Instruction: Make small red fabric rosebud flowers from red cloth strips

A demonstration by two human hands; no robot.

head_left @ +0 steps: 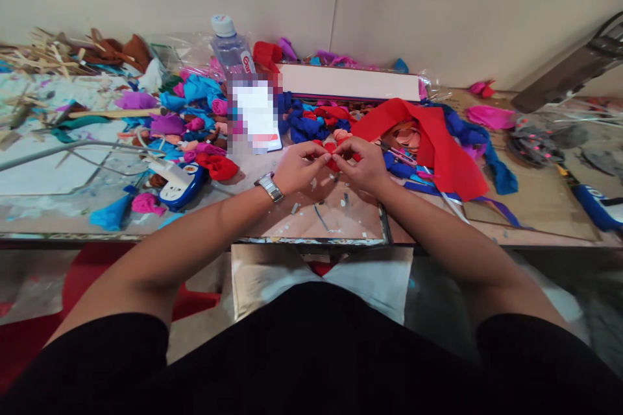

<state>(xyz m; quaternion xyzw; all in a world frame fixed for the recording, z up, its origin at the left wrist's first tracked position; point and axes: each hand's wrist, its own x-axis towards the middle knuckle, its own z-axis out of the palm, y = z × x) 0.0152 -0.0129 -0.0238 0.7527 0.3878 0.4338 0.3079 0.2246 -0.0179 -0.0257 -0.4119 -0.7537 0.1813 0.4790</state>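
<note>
Taking the hands as the centre of the clock, the small red fabric piece (331, 148) is sitting between the fingertips of both hands, above the desk (335, 215). The left hand (299, 167) is pinching it from the 9 o'clock side and the right hand (364, 165) from the 3 o'clock side, both grips closed on it. At 6 o'clock, between the forearms, a mostly bare patch with small scraps is reaching down to the desk's front edge. Elsewhere room is tighter: at 9 o'clock a red fabric bundle (217, 166) and a power strip (178, 189) are lying beyond the wristwatch (269, 188); at 10 o'clock a phone (257, 113) is resting near a bottle (232, 50); at 12 o'clock, past coloured fabric, a long pale board (348, 82) is running crosswise; at 3 o'clock a wide red fabric strip (450, 159) is bending over other pieces. Blocky blur is masking part of the phone, and the picture's right border is cutting off a blue-and-white object (599, 205). Fingers are covering much of the small red fabric piece, so its pointing direction and long axis are remaining unclear.
</note>
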